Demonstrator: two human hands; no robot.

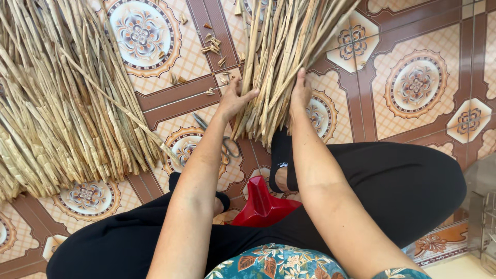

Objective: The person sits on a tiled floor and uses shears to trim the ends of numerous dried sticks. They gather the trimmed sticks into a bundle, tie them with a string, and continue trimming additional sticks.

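Observation:
A bundle of dry tan reed strips lies on the patterned tile floor in front of me, its cut ends pointing toward my legs. My left hand presses against the bundle's left side with fingers spread. My right hand rests on its right side, palm against the strips. Both hands cup the bundle between them near its lower end. A pair of scissors lies on the floor just under my left forearm, partly hidden.
A much larger heap of the same dry strips covers the left of the floor. Small cut scraps are scattered on the tiles at the top centre. A low red plastic stool sits under me between my black-trousered legs.

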